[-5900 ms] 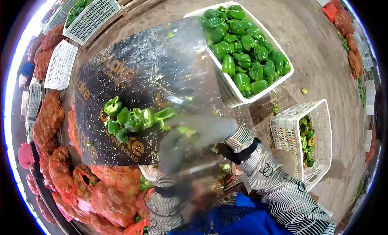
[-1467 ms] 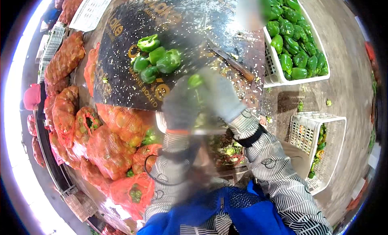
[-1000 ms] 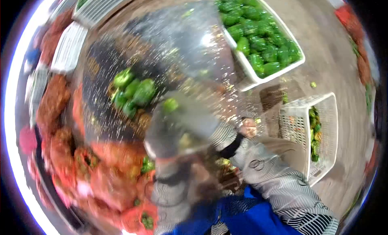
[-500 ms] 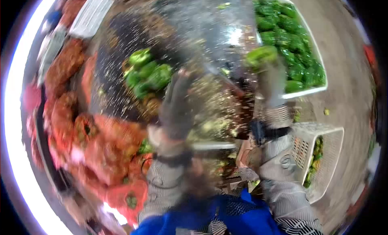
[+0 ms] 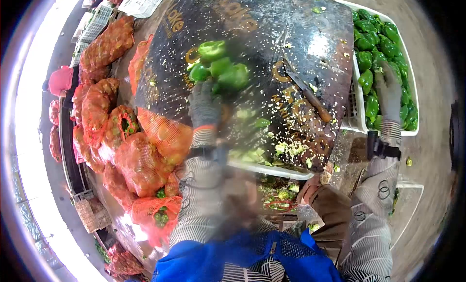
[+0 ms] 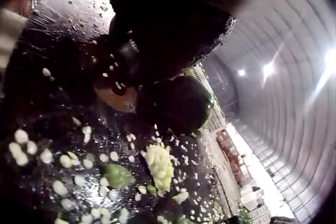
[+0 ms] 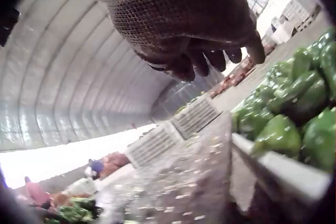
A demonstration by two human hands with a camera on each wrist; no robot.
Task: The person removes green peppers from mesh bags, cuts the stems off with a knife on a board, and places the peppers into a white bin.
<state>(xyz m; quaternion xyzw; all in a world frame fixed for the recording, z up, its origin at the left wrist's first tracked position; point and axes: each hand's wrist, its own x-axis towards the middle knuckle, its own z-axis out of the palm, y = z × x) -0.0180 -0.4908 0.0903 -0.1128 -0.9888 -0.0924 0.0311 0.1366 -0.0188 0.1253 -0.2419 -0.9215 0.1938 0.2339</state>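
Note:
My gloved left hand (image 5: 204, 105) reaches over the black board (image 5: 262, 32), its fingertips at a small group of green bell peppers (image 5: 233, 77), one showing a cut opening. In the left wrist view the hand is very dark and overlaps a bell pepper (image 6: 184, 103). My gloved right hand (image 5: 388, 90) is over the white crate (image 5: 357, 110) of green bell peppers (image 5: 371, 106). The right wrist view shows its fingers (image 7: 202, 64) loosely bent with nothing in them, above and beside the crated peppers. A knife (image 5: 313, 100) with a wooden handle lies on the board.
Seeds and pale pepper cores (image 5: 293, 148) litter the board's near side. A white rim (image 5: 276, 172) edges its front, with scraps (image 5: 279, 194) below. Orange mesh sacks (image 5: 141, 163) crowd the left floor. Another white crate (image 5: 410, 199) stands at lower right.
Half a second ago my right hand carried a cut bell pepper towards the crate; it is now over the crate without it. My left hand has moved forward to the peppers on the board.

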